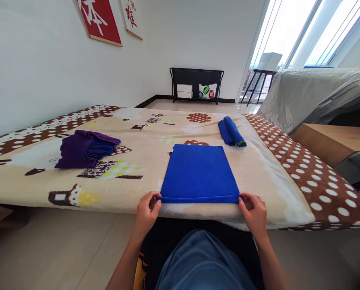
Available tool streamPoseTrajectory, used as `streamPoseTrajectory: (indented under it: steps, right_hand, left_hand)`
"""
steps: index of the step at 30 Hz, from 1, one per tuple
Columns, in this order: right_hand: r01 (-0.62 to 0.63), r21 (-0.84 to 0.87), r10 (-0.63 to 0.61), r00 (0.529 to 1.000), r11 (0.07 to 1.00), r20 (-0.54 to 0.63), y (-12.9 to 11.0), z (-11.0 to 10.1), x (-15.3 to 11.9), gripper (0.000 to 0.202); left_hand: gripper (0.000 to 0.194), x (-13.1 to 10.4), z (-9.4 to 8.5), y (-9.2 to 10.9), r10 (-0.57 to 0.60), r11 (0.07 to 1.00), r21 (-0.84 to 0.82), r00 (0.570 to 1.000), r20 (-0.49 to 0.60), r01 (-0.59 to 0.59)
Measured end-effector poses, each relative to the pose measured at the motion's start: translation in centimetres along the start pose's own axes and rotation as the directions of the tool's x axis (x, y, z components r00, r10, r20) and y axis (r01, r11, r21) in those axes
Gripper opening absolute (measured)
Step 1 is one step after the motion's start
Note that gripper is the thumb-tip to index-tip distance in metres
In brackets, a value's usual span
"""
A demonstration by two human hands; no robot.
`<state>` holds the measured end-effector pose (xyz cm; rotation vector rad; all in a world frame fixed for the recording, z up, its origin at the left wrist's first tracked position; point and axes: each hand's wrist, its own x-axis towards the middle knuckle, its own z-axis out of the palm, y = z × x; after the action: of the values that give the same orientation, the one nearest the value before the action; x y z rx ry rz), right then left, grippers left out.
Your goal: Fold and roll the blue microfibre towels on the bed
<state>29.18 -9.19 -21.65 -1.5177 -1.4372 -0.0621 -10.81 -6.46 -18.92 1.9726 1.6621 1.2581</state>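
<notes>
A blue cloth towel [199, 171] lies flat on the patterned blanket before me, its near edge turned up in a narrow fold. At that fold's left end, my left hand [148, 208] pinches the corner between thumb and fingers. My right hand [253, 209] grips the opposite corner the same way. Beyond the towel to the right sits a rolled blue towel [232, 131] with a green edge. Off to the left is a heap of purple and blue cloths [86, 149].
The cream blanket [150, 149] with brown dotted borders covers the raised surface. On the right are a cardboard box [331, 141] and plastic-covered furniture [325, 92]. A black rack [196, 82] stands by the far wall, and a black stool [260, 82] near the window.
</notes>
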Motion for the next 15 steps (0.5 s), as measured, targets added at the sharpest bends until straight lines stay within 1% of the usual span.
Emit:
streamPoseTrajectory:
  steps: [3, 6, 8, 10, 12, 15]
  right_hand:
    - [0.049, -0.049, -0.05, 0.998, 0.998, -0.033, -0.1, 0.2, 0.0, 0.026]
    - [0.073, -0.099, -0.082, 0.993, 0.992, -0.086, 0.0, 0.5, -0.2, 0.026]
    - [0.077, -0.116, -0.09, 0.989, 0.99, -0.115, 0.0, 0.7, -0.3, 0.027]
    - [0.079, -0.121, -0.095, 0.987, 0.99, -0.13, 0.0, 0.9, -0.4, 0.027]
    - [0.086, -0.126, -0.103, 0.986, 0.988, -0.134, -0.1, 0.9, -0.5, 0.026]
    - [0.096, -0.138, -0.114, 0.985, 0.986, -0.131, -0.1, 1.0, -0.5, 0.024]
  left_hand:
    - [0.018, 0.0, 0.3, 0.0, -0.013, 1.0, -0.003, 1.0, -0.018, 0.012]
    - [0.019, 0.1, 0.7, 0.3, -0.026, 1.0, 0.003, 0.997, -0.076, 0.026]
    - [0.018, 0.2, 0.9, 0.6, 0.016, 1.0, 0.014, 0.992, -0.125, -0.015]
    - [0.011, 0.2, 1.0, 0.9, 0.072, 0.997, 0.018, 0.985, -0.156, -0.07]
    - [0.007, 0.2, 1.0, 1.1, 0.092, 0.996, 0.002, 0.986, -0.141, -0.093]
    - [0.016, 0.1, 1.1, 1.2, 0.077, 0.997, -0.014, 0.994, -0.083, -0.078]
